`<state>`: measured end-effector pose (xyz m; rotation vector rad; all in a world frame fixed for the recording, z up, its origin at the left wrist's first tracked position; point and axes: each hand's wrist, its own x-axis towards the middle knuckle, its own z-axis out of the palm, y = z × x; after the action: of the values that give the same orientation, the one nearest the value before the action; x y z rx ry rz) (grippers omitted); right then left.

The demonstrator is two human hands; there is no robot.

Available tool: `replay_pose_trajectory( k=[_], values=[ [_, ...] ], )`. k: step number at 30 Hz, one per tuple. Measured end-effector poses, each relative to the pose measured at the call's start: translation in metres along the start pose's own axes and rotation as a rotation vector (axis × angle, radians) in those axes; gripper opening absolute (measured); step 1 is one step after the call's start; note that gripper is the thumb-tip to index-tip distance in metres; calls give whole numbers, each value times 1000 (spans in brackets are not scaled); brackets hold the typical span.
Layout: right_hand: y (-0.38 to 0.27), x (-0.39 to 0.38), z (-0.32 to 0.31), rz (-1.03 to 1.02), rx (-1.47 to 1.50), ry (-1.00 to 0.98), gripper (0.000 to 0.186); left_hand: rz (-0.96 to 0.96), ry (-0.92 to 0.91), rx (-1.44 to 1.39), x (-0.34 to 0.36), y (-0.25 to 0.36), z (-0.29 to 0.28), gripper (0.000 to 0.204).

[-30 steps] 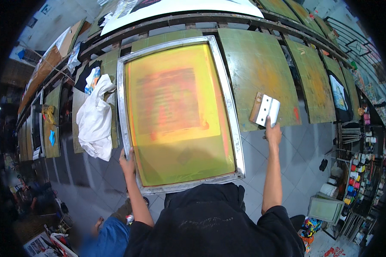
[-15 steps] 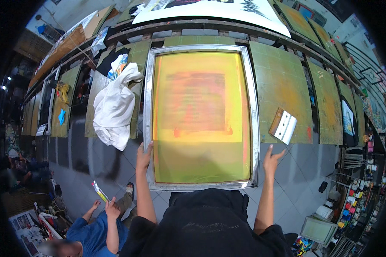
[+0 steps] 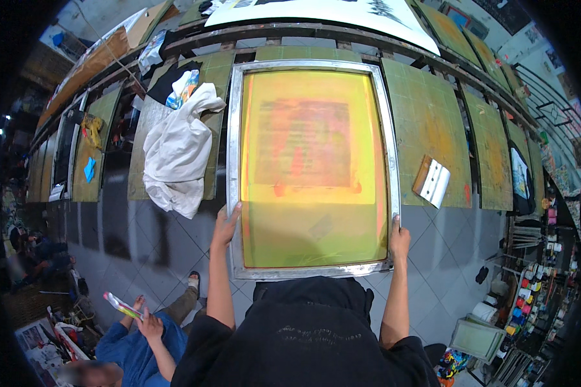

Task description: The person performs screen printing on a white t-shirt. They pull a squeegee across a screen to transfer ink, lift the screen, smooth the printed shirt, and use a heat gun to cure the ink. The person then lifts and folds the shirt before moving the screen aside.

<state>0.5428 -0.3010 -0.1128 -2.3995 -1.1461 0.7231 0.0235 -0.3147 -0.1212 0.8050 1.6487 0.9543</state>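
The left hand (image 3: 224, 227) and right hand (image 3: 399, 241) gripped the screen (image 3: 313, 171) by its sides, fingers closed on it. It was over a board (image 3: 297, 53), between a white cloth (image 3: 181, 151) and a squeegee (image 3: 431, 182).

screen mesh (image 3: 313, 168): bright yellow above, olive green below; pinkish-orange rectangle within, blurred darker streaks across it. frame (image 3: 235, 161): silver-grey. board at right (image 3: 432, 103): olive green, pale grid lines, orange-brown blotches. flat tool (image 3: 432, 181): brown strip, silvery plate, dark dots. bundled cloth (image 3: 179, 151): white, from where i stand. person's shirt (image 3: 310, 329): black. small scrap (image 3: 89, 169): bright blue.
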Motion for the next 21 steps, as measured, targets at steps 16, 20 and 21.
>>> replay_pose_trajectory(
  k=[16, 20, 21],
  values=[
    [-3, -26, -32, -64, 79, 168, 86, 265, 58, 10, -28, 50, 9, 36],
    [3, -21, -68, -45, 158, 203, 82, 269, 45, -20, -46, 92, 36, 41],
    [3, -21, -79, -47, 179, 213, 81, 301, -12, -57, -49, 100, 43, 47]
  ],
)
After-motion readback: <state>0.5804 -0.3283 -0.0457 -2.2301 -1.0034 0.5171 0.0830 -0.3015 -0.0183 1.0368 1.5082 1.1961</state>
